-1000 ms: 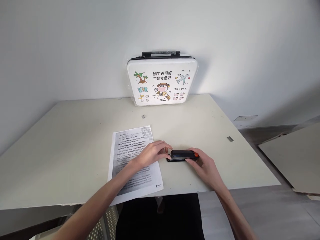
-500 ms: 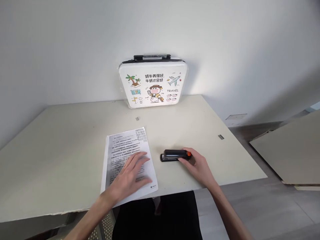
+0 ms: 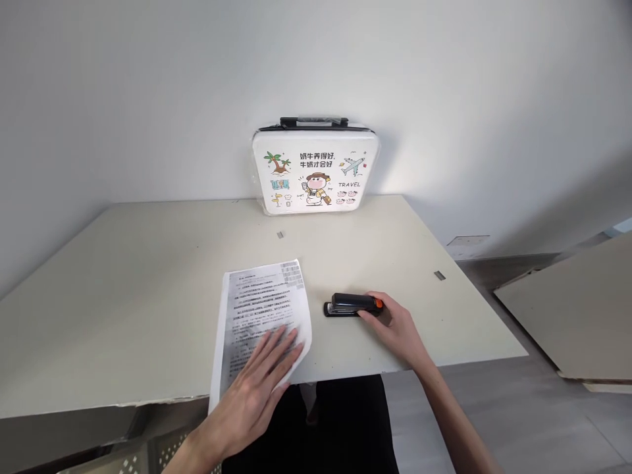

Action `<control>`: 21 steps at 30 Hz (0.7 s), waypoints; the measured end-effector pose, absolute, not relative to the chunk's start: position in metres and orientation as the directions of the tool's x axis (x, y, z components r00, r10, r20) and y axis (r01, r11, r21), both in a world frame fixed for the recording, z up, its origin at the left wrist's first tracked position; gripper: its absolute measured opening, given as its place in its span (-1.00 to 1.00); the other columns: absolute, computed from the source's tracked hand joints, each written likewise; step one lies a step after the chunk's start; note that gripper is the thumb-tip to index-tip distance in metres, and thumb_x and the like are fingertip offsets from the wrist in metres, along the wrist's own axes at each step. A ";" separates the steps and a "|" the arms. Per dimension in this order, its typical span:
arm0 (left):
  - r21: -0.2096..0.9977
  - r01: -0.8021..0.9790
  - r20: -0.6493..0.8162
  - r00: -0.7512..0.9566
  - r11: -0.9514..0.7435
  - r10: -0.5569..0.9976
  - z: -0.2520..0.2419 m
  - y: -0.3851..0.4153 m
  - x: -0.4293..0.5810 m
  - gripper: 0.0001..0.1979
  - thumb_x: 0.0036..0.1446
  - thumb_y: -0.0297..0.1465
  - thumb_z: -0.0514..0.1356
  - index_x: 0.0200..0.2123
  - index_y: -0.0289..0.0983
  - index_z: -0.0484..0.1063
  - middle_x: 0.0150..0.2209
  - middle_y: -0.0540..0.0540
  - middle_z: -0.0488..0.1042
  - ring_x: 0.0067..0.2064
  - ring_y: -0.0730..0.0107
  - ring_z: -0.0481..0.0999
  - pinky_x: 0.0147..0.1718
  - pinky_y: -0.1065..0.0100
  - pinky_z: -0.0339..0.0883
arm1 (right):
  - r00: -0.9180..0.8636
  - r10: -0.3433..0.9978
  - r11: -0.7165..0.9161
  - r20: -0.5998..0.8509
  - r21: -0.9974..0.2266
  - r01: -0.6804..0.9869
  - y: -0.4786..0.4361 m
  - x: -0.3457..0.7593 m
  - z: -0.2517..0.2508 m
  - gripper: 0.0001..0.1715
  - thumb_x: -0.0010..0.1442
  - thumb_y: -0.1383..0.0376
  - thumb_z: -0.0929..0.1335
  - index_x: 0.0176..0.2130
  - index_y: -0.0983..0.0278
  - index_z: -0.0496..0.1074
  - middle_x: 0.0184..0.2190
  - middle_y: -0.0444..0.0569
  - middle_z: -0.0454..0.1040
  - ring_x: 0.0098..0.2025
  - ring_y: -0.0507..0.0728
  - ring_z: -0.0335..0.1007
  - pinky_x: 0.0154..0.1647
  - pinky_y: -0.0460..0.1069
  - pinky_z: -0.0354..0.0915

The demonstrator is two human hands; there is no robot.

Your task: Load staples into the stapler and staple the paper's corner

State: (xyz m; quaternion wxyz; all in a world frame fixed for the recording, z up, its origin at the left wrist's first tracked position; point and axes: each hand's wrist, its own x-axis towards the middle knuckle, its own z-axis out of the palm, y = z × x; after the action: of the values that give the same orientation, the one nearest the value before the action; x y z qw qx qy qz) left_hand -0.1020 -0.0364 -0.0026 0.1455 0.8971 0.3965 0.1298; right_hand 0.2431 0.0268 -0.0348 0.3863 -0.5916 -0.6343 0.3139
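stapler (image 3: 351, 303): 1 | visible printed page (image 3: 261, 299): 1 | grey strips (image 3: 280, 235) (image 3: 439, 275): 2 | white case (image 3: 316, 172): 1 | table (image 3: 148, 296): 1

Sheet (image 3: 264, 297) partly out of sight beneath the left fingers (image 3: 281, 351), small print (image 3: 259, 311) illegible

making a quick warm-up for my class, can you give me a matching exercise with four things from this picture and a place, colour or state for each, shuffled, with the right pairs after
Column one
1) stapler
2) printed paper
3) white case
4) left grip

Column two
A) standing at the back of the table, by the wall
B) fingers spread, over the near part of a sheet
C) black with an orange part, the right grip at one end
D) curling up along its right side

Right pairs: 1-C, 2-D, 3-A, 4-B
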 end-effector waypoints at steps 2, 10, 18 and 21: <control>0.371 0.650 0.098 0.682 -0.663 0.724 -0.001 -0.040 -0.097 -0.27 0.51 -0.44 -0.03 0.57 0.04 -0.29 0.56 0.01 -0.06 0.55 0.03 -0.09 0.46 -0.17 0.02 | -0.007 0.993 0.102 0.114 -0.859 0.502 0.027 0.243 -0.035 -0.57 0.34 -0.04 0.41 0.04 0.15 0.47 -0.01 0.03 0.61 0.00 0.26 0.53 0.03 0.12 0.44; 0.435 0.567 0.042 0.763 -0.699 0.645 0.002 -0.051 -0.088 -0.19 0.43 -0.44 0.10 0.57 0.09 -0.24 0.56 0.04 -0.10 0.56 -0.02 -0.13 0.45 -0.16 0.05 | -0.006 0.993 0.101 0.115 -0.848 0.520 0.026 0.242 -0.034 -0.54 0.33 -0.07 0.41 0.05 0.16 0.47 0.00 0.04 0.61 0.01 0.27 0.53 0.04 0.13 0.45; 0.502 0.514 0.058 0.782 -0.695 0.621 -0.001 -0.042 -0.091 -0.07 0.21 0.06 0.36 0.52 0.04 0.07 0.54 -0.10 0.02 0.55 -0.20 -0.07 0.41 -0.29 0.10 | -0.019 0.996 0.088 0.092 -0.846 0.526 0.025 0.245 -0.038 -0.53 0.32 -0.07 0.41 0.05 0.16 0.46 -0.02 0.03 0.61 -0.01 0.26 0.52 0.03 0.14 0.45; 0.469 0.569 0.143 0.706 -0.676 0.693 0.000 -0.017 -0.091 -0.36 0.41 -0.10 0.23 0.47 -0.01 0.18 0.51 -0.08 0.14 0.55 -0.04 -0.02 0.44 -0.19 0.10 | -0.048 0.995 0.101 0.090 -0.835 0.541 0.026 0.248 -0.038 -0.52 0.32 -0.09 0.40 0.05 0.16 0.46 0.01 0.05 0.61 0.01 0.27 0.53 0.07 0.16 0.45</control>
State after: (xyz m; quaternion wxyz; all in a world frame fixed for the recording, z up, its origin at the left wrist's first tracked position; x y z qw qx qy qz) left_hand -0.0905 -0.0169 0.0001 0.1993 0.9019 0.3498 0.1566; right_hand 0.2480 0.0261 -0.0382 0.3573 -0.5903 -0.6504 0.3175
